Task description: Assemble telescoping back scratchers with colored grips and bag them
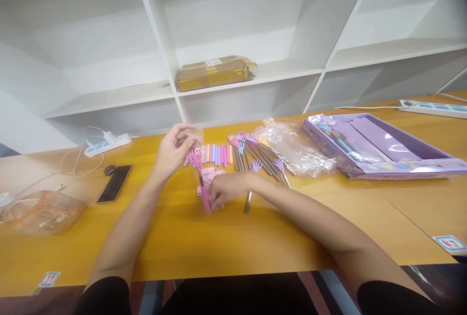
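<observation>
Pink scratcher (200,178): one, hand-shaped head up, handle down, slanting between the hands near the middle of the frame; clear film about its upper part.
Left hand (170,152): upper end, left of the head; fingers drawn narrow on clear film (199,135).
Right hand (228,189): lower end, against the right side of the handle; fingers curled narrow, but whether they pinch handle or film cannot be told.
Risks, as judged: film snagging on the spread prongs, if drawn askew; a split, if pulled hard; the scratcher slipping out, if the lower hold is loose; the right forearm, lying low over the metal rods (268,164), nudging them if it sweeps sideways.
Coloured tubes (219,155): a row, just beyond the hands.
Pink pieces (209,175): a small heap, beside the scratcher.
Plastic bag (295,149): crumpled, right of centre.
Purple box (386,142): open, right of frame.
Phone (115,184): left of frame, flat.
</observation>
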`<state>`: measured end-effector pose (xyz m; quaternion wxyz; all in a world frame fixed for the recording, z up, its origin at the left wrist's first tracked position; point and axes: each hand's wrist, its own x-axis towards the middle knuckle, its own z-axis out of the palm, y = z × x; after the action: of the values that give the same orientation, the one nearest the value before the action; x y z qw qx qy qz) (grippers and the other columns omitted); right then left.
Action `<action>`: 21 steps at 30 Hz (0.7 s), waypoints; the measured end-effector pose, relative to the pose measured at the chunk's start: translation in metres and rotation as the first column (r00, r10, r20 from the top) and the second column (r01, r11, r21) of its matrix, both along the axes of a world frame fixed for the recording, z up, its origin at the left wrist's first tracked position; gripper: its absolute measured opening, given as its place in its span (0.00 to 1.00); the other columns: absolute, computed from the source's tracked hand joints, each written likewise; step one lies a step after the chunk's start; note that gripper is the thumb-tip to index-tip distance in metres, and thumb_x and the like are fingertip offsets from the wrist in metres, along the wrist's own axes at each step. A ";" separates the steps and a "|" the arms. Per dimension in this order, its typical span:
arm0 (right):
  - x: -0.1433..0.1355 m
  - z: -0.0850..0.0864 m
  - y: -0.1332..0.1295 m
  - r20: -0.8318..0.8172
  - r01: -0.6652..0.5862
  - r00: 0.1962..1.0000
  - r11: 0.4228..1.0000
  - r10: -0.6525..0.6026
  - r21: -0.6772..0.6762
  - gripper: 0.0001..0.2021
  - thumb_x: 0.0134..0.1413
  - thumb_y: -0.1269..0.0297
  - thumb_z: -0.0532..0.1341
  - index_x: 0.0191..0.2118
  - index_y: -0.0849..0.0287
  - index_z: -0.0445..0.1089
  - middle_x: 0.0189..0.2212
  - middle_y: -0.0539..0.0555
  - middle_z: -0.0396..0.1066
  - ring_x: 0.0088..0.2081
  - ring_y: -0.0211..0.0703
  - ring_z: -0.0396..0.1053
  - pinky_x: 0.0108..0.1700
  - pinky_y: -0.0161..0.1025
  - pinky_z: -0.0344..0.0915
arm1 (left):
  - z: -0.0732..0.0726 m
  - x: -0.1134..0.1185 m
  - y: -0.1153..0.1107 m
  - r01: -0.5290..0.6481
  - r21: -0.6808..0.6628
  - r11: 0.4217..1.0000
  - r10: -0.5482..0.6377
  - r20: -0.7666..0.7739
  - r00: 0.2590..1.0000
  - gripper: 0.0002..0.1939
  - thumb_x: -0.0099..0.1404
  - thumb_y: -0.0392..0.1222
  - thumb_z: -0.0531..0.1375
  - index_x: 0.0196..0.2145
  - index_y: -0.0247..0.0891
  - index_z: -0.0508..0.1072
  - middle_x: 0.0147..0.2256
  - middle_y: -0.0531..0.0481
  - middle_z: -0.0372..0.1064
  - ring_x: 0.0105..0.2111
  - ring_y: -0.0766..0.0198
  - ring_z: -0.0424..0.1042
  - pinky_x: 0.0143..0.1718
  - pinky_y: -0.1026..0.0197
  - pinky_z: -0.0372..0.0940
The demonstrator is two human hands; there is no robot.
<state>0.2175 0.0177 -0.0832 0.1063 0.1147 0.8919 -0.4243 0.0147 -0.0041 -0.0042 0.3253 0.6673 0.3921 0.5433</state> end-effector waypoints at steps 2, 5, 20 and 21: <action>-0.001 -0.003 0.000 0.058 -0.009 0.998 1.000 0.010 -0.015 0.13 0.66 0.62 0.66 0.50 0.60 0.85 0.38 0.53 0.83 0.36 0.37 0.77 0.42 0.33 0.65 | 0.002 0.000 -0.002 0.001 0.021 1.000 -0.001 -0.008 1.000 0.15 0.68 0.50 0.70 0.47 0.39 0.77 0.32 0.50 0.77 0.31 0.66 0.77 0.34 0.64 0.72; 0.002 -0.001 0.003 0.088 -0.017 0.996 1.000 0.018 -0.015 0.15 0.61 0.61 0.70 0.51 0.60 0.83 0.41 0.53 0.83 0.37 0.38 0.76 0.40 0.33 0.64 | 0.005 0.001 -0.007 0.005 0.028 1.000 -0.004 -0.023 1.000 0.13 0.69 0.51 0.70 0.40 0.38 0.78 0.32 0.50 0.77 0.28 0.68 0.75 0.31 0.64 0.72; 0.009 0.001 0.019 0.064 0.422 0.863 0.786 -0.501 0.452 0.15 0.62 0.55 0.70 0.42 0.64 0.74 0.44 0.63 0.75 0.36 0.44 0.69 0.34 0.39 0.54 | 0.009 0.002 -0.018 0.053 0.011 0.999 -0.052 -0.009 0.999 0.09 0.74 0.48 0.63 0.47 0.42 0.75 0.28 0.55 0.64 0.21 0.72 0.58 0.22 0.66 0.58; 0.008 0.000 0.019 0.070 0.421 0.863 0.788 -0.501 0.449 0.14 0.61 0.56 0.70 0.41 0.64 0.73 0.43 0.62 0.75 0.36 0.44 0.69 0.34 0.39 0.53 | 0.008 0.002 -0.018 0.075 -0.005 0.997 -0.075 0.014 0.997 0.08 0.74 0.46 0.63 0.47 0.42 0.74 0.29 0.56 0.64 0.21 0.72 0.57 0.22 0.66 0.57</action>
<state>0.2258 0.0370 -0.0835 0.0544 0.3887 0.8921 -0.2237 0.0167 -0.0223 0.0042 0.3501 0.6768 0.3661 0.5342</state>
